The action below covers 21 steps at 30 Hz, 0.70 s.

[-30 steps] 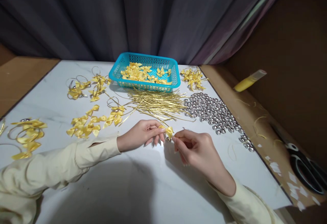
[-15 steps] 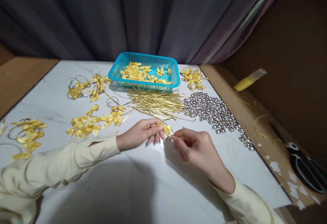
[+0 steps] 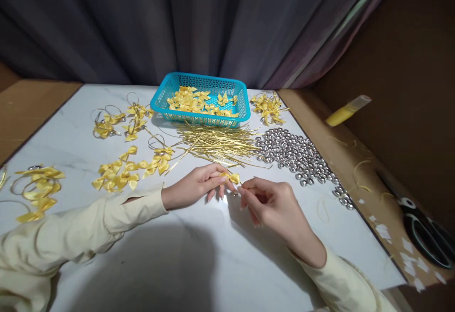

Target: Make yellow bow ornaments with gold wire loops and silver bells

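My left hand point(image 3: 209, 182) pinches a small yellow ribbon bow point(image 3: 232, 178) between thumb and fingers, over the white tabletop. Close on its right, my right hand point(image 3: 265, 198) is closed in a pinch on a thin gold wire tie, mostly hidden by the fingers. A small silver bell point(image 3: 235, 193) partly shows just under the bow, between the two hands. Beyond the hands lies a pile of gold wire ties point(image 3: 220, 143). To its right spreads a heap of silver bells point(image 3: 295, 153).
A blue basket point(image 3: 201, 116) of yellow bows stands at the back. Bows with wire loops point(image 3: 106, 124) and loose bows point(image 3: 117, 174) lie to the left, another cluster point(image 3: 269, 108) at the back right. Black scissors point(image 3: 426, 236), paper scraps and a yellow-handled tool point(image 3: 348, 110) lie beyond the right edge.
My left fingers have shifted slightly right with the bow, nearer my right fingertips. The bell under the bow is now more covered. My right hand has barely moved.
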Motion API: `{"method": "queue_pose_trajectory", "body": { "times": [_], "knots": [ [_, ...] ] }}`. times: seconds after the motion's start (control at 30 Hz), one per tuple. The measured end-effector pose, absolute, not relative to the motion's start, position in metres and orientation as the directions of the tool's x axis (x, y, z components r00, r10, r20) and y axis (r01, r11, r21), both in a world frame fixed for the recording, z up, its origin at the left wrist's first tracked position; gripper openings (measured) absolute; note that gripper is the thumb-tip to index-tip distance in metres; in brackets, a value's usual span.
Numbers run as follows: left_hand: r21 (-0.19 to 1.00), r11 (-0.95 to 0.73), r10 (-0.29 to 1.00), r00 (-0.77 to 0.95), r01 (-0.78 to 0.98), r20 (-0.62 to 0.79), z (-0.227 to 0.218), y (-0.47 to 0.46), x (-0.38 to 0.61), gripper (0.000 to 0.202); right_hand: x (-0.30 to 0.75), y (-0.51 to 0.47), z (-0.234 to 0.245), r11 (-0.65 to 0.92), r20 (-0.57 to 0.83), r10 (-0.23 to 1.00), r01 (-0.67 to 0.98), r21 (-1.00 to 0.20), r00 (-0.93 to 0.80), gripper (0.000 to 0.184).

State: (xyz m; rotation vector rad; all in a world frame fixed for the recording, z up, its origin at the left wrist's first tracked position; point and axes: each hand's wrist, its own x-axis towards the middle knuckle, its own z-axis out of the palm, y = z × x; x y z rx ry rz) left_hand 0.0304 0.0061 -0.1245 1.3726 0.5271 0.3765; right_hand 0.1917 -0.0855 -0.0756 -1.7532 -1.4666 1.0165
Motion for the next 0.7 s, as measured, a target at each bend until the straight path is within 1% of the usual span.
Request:
{"method": "queue_pose_trajectory", "body": {
  "times": [0.4, 0.57, 0.7],
  "knots": [
    [0.987, 0.129, 0.547, 0.823, 0.097, -0.153, -0.1190, 0.0063, 0.0305, 0.022, 0.1931, -0.0848, -0.0739, -0.216, -0.192, 0.976, 0.474, -0.854, 0.099, 0.023],
    [0.987, 0.134, 0.558, 0.816, 0.089, -0.150, -0.1193, 0.0065, 0.0308, 0.020, 0.1914, -0.0846, -0.0733, -0.236, -0.218, 0.972, 0.420, -0.876, 0.092, 0.022],
    [0.986, 0.140, 0.567, 0.809, 0.091, -0.155, -0.1201, 0.0065, 0.0316, 0.018, 0.1908, -0.0841, -0.0717, -0.249, -0.232, 0.968, 0.407, -0.879, 0.093, 0.022]
  ]
}}
